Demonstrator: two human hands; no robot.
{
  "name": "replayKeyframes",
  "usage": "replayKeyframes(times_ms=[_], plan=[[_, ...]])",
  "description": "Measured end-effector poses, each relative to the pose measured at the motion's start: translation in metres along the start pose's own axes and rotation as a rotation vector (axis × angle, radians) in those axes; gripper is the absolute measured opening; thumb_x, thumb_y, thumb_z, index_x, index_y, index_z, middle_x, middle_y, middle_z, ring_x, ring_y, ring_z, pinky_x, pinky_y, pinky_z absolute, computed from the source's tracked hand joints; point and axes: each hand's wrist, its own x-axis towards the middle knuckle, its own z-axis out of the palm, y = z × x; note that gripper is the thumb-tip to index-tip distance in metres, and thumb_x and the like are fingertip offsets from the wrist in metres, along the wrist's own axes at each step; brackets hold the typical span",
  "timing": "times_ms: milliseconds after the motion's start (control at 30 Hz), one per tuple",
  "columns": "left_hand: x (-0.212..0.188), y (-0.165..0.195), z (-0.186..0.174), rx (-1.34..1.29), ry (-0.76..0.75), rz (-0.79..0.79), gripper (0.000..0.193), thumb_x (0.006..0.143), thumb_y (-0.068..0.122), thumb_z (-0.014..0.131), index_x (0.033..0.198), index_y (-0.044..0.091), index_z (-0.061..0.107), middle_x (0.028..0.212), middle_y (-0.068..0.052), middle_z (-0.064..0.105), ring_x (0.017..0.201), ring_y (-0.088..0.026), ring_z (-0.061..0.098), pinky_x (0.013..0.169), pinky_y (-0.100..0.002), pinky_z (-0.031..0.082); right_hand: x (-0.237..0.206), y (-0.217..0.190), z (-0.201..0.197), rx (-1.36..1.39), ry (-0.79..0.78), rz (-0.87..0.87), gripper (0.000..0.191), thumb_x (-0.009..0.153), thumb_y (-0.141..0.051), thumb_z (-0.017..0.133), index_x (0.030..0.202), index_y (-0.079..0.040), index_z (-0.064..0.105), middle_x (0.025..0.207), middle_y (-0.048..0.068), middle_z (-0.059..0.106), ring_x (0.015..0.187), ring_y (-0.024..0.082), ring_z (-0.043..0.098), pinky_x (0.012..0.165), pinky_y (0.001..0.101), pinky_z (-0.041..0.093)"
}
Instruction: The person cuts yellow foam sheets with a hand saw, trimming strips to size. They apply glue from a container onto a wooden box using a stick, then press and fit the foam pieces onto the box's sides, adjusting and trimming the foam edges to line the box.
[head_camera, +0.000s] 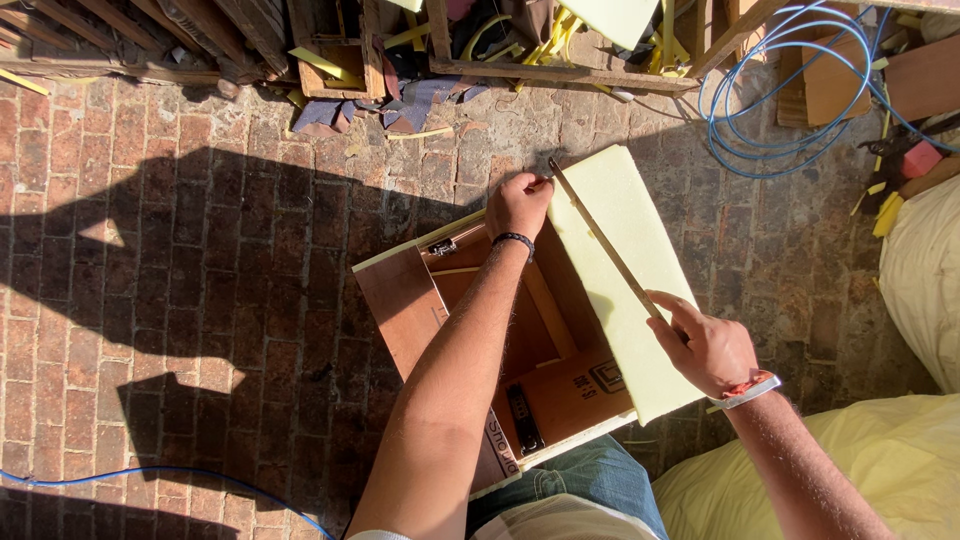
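At the centre of the frame the left hand (517, 205) is curled shut near the far end of a thin wooden strip (603, 243), fingers folded over what looks like a small pencil or marker — too small to tell for sure. The right hand (705, 347), at centre right, is half closed, its fingertips pressing down on the near end of the same strip rather than wrapping it. The strip lies diagonally along the left edge of a pale yellow foam sheet (630, 270), running from upper middle toward the right hand.

The foam sheet rests tilted on the right side of an open brown wooden box (400, 300), covering that wall; the box's inside, with a dark latch (525, 420) at its near edge, lies in shadow under the left forearm. A dark band sits on the left wrist, a pale and red band on the right. Blue jeans (590, 480) show just below the box.

All this stands on a sunlit pavement of reddish bricks (150, 200), crossed by heavy shadows at left. Along the top edge runs a clutter of wooden frames (330, 50), foam scraps and cloth — outdoors, by the look of the hard light. A coil of blue hose (770, 110) lies at upper right, and yellow-white cushions (900, 460) fill the lower right corner.
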Motion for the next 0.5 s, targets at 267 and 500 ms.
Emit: replayKeyframes(times_ms=[267, 500], plan=[[0.001, 0.003, 0.0, -0.006, 0.0, -0.02, 0.026, 0.083, 0.044, 0.075, 0.099, 0.024, 0.081, 0.094, 0.003, 0.08, 0.087, -0.018, 0.075, 0.075, -0.035, 0.058, 0.019, -0.008, 0.005, -0.058, -0.031, 0.018, 0.043, 0.097, -0.043, 0.059, 0.138, -0.03, 0.059, 0.068, -0.002, 0.073, 0.059, 0.019, 0.072, 0.056, 0.0365, 0.058], [-0.004, 0.002, -0.001, -0.015, 0.013, -0.008, 0.025, 0.084, 0.042, 0.074, 0.098, 0.023, 0.082, 0.092, 0.003, 0.081, 0.085, -0.018, 0.076, 0.074, -0.034, 0.059, -0.015, -0.01, -0.005, -0.187, -0.065, 0.08, 0.042, 0.101, -0.045, 0.055, 0.142, -0.034, 0.058, 0.066, 0.0, 0.074, 0.056, 0.017, 0.071, 0.055, 0.0346, 0.058]])
